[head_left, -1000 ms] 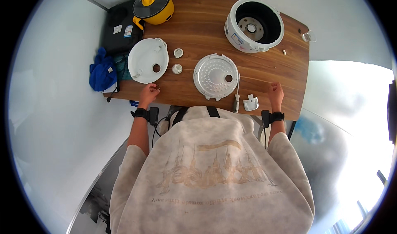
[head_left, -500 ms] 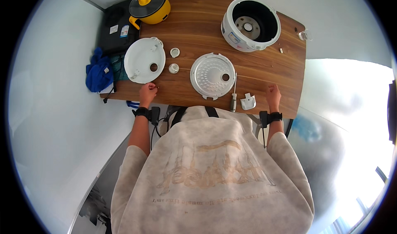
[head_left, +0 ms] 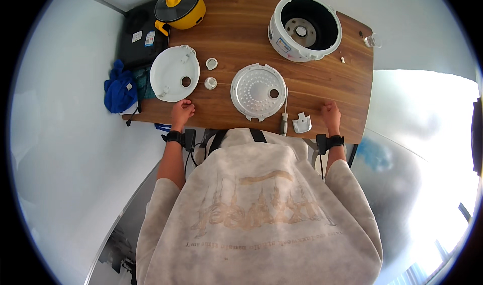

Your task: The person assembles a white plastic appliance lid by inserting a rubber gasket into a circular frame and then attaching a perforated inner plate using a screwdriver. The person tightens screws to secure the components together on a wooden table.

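My left hand (head_left: pixel 182 113) rests near the table's front edge with its fingers curled together. Whatever may be in those fingers is too small or hidden to make out. Just beyond it lies a white round lid shell (head_left: pixel 174 73) with a round hole. My right hand (head_left: pixel 331 115) lies on the table at the right, fingers curled in and nothing visible in them. To its left are a small white plastic cover (head_left: pixel 302 123) and a screwdriver (head_left: pixel 284 124). The screwdriver's shaft touches the rim of a dimpled metal inner lid (head_left: pixel 254 91) with a hole.
A white cooker body (head_left: pixel 305 29) stands open at the back right. Two small white caps (head_left: pixel 212 63) (head_left: pixel 210 83) sit mid-left. A yellow pot (head_left: pixel 188 16), a black case (head_left: pixel 138 36) and a blue cloth (head_left: pixel 121 90) are left. A clear cup (head_left: pixel 372 41) stands far right.
My left hand has turned slightly, with its fingers shifted a little to the right. My right hand has barely moved. The view has shifted slightly.
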A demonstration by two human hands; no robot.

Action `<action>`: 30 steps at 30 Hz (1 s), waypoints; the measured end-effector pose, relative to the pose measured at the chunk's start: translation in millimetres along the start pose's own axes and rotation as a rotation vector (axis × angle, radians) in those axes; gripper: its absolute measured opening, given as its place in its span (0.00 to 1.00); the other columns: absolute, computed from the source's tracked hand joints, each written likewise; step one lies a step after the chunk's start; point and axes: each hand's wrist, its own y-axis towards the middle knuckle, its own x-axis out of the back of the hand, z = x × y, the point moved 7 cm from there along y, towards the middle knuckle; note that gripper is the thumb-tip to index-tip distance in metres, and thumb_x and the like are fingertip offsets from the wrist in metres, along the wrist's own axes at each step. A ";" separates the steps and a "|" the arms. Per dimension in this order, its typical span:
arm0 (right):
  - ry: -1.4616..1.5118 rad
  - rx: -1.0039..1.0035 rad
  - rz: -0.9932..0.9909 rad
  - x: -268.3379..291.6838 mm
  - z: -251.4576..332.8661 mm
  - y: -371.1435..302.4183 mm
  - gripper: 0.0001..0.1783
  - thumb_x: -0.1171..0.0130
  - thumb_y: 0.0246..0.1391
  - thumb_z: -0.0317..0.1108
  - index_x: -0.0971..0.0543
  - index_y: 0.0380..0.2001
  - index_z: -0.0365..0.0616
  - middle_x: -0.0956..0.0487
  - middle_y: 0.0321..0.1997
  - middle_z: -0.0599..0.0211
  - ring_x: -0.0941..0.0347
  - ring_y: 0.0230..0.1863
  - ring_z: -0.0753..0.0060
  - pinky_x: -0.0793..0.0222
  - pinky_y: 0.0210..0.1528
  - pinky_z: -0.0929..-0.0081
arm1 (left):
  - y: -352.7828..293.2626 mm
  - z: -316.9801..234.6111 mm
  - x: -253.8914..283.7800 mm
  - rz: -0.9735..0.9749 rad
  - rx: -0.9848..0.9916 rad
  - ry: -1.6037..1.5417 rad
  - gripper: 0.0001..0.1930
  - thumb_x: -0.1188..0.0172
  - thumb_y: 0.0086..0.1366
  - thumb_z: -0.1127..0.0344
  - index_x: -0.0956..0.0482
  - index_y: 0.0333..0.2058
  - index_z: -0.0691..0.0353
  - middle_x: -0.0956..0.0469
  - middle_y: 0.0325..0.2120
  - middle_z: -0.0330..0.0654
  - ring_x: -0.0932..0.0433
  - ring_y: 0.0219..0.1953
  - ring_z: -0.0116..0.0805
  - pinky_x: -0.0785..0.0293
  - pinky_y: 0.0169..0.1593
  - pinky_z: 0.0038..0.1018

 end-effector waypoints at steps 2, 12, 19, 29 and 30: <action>0.027 -0.017 0.006 0.6 0.1 2.5 0.12 0.40 0.50 0.38 0.22 0.37 0.45 0.18 0.28 0.60 0.19 0.35 0.54 0.25 0.41 0.61 | 0.8 1.5 -1.1 0.028 0.019 0.018 0.11 0.38 0.62 0.71 0.23 0.43 0.67 0.21 0.33 0.40 0.20 0.34 0.26 0.20 0.37 0.22; 0.104 -0.100 0.081 -4.2 -3.9 6.3 0.10 0.42 0.51 0.35 0.24 0.36 0.43 0.18 0.28 0.60 0.19 0.28 0.59 0.24 0.34 0.65 | -8.1 1.6 -6.2 0.176 0.151 -0.204 0.17 0.38 0.62 0.73 0.28 0.49 0.68 0.21 0.37 0.42 0.20 0.37 0.29 0.19 0.42 0.24; 0.045 -0.024 0.049 -1.7 2.6 6.4 0.12 0.42 0.52 0.37 0.23 0.37 0.43 0.17 0.30 0.58 0.21 0.35 0.53 0.26 0.40 0.60 | -51.9 -94.6 -36.4 0.532 0.112 -0.384 0.15 0.41 0.66 0.71 0.26 0.50 0.66 0.22 0.39 0.39 0.21 0.40 0.25 0.22 0.48 0.20; 0.061 0.099 0.009 1.0 33.1 8.1 0.11 0.42 0.53 0.35 0.22 0.39 0.44 0.18 0.27 0.60 0.20 0.31 0.57 0.26 0.37 0.64 | -110.7 -212.3 -70.9 0.822 -0.101 -0.317 0.10 0.40 0.68 0.66 0.21 0.43 0.65 0.20 0.37 0.39 0.20 0.40 0.25 0.21 0.46 0.20; 0.050 0.104 0.019 1.1 39.8 8.7 0.11 0.42 0.53 0.35 0.22 0.39 0.44 0.18 0.28 0.60 0.20 0.31 0.58 0.26 0.37 0.65 | -116.5 -219.7 -74.7 0.809 -0.132 -0.282 0.09 0.38 0.66 0.66 0.21 0.41 0.64 0.20 0.36 0.39 0.20 0.38 0.26 0.21 0.45 0.21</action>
